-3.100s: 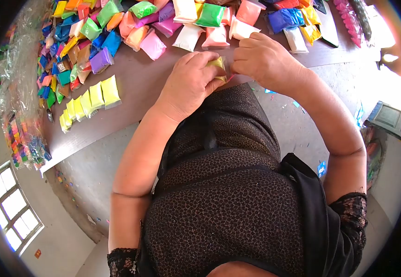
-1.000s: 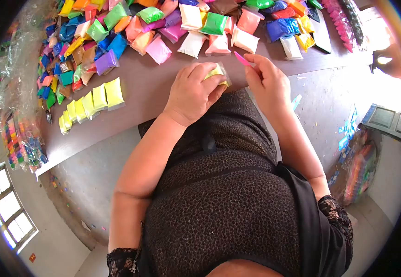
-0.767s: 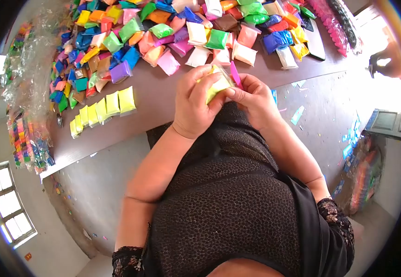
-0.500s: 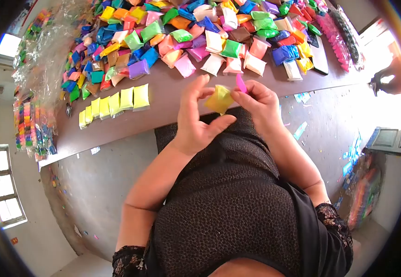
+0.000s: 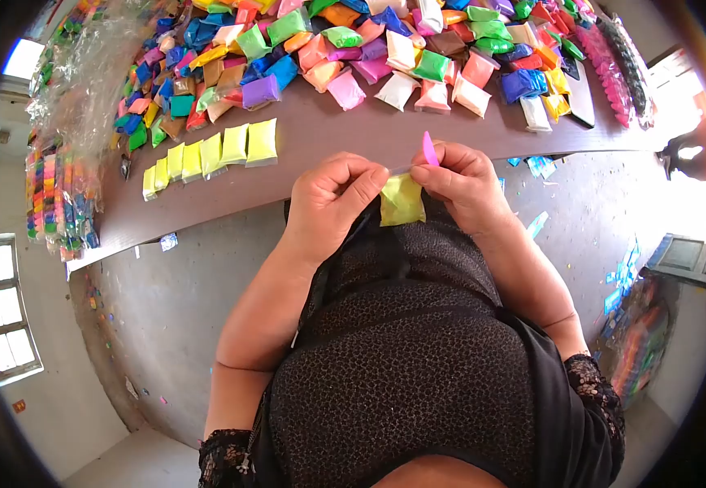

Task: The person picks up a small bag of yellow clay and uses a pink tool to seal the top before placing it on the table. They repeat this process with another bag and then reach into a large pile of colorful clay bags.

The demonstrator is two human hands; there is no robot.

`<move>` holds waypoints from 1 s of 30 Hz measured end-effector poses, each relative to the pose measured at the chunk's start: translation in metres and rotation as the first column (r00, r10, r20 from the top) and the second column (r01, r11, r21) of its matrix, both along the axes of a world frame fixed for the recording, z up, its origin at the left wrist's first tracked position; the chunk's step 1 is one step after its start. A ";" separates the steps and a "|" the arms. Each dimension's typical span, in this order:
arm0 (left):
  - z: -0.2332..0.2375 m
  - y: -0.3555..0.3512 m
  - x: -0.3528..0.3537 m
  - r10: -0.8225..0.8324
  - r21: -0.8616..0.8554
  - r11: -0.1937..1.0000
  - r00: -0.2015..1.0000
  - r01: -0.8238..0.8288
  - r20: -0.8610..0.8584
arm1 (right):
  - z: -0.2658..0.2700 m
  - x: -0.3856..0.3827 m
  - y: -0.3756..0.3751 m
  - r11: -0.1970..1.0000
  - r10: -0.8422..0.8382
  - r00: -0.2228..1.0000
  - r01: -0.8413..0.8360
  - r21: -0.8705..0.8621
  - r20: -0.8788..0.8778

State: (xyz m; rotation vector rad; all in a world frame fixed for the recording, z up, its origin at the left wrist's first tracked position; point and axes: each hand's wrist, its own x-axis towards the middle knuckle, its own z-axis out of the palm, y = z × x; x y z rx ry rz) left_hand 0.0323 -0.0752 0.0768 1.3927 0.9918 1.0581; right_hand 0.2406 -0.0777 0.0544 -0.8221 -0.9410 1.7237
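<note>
A small yellow packet (image 5: 402, 202) hangs in front of my body at the table's near edge, its clear top edge stretched between both hands. My left hand (image 5: 332, 199) pinches one top corner between thumb and forefinger. The other corner is pinched by my right hand (image 5: 462, 185), which also has a thin pink plastic piece (image 5: 429, 150) sticking up between its fingers. To the left on the table, a row of several yellow packets (image 5: 211, 154) lies side by side, slightly overlapping.
A large pile of packets in many colours (image 5: 353, 49) covers the far side of the brown table (image 5: 312, 130). Clear plastic bags (image 5: 84, 98) are heaped at the left end. A dark phone-like object (image 5: 580, 98) lies at the right, beside long pink and black bundles (image 5: 601, 69).
My left hand has closed from spread fingers to a pinch on the packet's top corner. The packet has come lower and now hangs upright between both hands.
</note>
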 end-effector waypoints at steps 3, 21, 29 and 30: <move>0.000 0.002 -0.001 -0.001 0.173 0.985 0.991 0.025 -0.137 | -0.005 0.001 0.000 0.997 -0.015 1.000 0.014 0.073 0.017; -0.014 0.002 -0.004 -0.011 -0.091 0.996 0.995 0.020 0.104 | -0.021 -0.016 0.010 0.998 -0.056 0.995 0.058 0.036 -0.077; -0.016 0.009 -0.010 -0.086 -0.132 0.988 0.995 0.080 -0.045 | -0.021 -0.014 0.010 0.996 -0.083 0.990 0.078 0.048 0.110; -0.016 0.011 -0.010 -0.088 -0.135 0.988 0.995 0.081 -0.045 | -0.019 -0.012 0.011 0.993 -0.074 0.973 0.051 0.110 0.219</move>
